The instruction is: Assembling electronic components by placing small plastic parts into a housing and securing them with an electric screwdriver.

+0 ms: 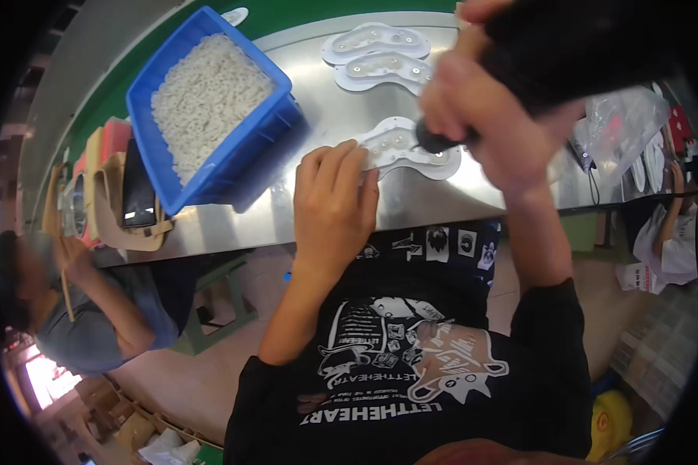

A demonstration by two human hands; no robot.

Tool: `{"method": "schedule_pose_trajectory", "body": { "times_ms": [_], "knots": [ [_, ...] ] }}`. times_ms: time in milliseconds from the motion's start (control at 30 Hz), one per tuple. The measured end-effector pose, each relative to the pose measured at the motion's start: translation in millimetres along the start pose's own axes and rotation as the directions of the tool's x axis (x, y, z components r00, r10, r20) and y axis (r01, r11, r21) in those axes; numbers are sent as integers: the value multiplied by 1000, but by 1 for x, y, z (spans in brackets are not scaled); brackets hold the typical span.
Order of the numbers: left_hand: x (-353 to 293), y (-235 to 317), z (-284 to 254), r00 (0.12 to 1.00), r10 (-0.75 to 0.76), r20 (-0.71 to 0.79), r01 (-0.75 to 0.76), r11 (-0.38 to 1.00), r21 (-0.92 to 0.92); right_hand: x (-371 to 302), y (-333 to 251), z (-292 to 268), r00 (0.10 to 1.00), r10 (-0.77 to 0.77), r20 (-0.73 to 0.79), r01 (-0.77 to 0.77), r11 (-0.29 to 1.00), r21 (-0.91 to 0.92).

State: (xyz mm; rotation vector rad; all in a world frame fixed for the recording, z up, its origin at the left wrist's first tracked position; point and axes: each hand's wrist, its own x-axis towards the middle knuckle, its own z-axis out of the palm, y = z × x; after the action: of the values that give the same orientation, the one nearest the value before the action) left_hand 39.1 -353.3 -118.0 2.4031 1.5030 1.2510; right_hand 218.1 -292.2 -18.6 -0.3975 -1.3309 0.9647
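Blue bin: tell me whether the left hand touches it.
No, the left hand touches the white curved piece, apart from the blue bin.

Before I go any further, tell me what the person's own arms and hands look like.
The left hand and right hand are gloveless, with no watch or bracelet visible at either wrist. Both forearms are bare below the short, plain black sleeves of a black T-shirt, whose front carries white lettering and cartoon figures.

Bright glare on metal table (pixel 477 186), motion blur upper right, dark bent edges
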Motion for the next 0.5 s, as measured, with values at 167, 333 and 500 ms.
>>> {"method": "schedule_pose_trajectory", "body": {
  "times_ms": [167, 333, 500],
  "knots": [
    [0, 4, 3, 998, -63, 4, 63, 997, -45, 8, 2, 32, 978, 157, -135, -172, 979, -109],
    [-1, 5, -4, 998, -60, 3, 60, 994, -90, -1, 19, 44, 956, 258, -139, -249, 966, 74],
    [-6, -2, -6, 997, -76, 1, 76, 995, -69, -3, 38, 27, 987, 151, 54, -152, 988, 29]
  ]
}}
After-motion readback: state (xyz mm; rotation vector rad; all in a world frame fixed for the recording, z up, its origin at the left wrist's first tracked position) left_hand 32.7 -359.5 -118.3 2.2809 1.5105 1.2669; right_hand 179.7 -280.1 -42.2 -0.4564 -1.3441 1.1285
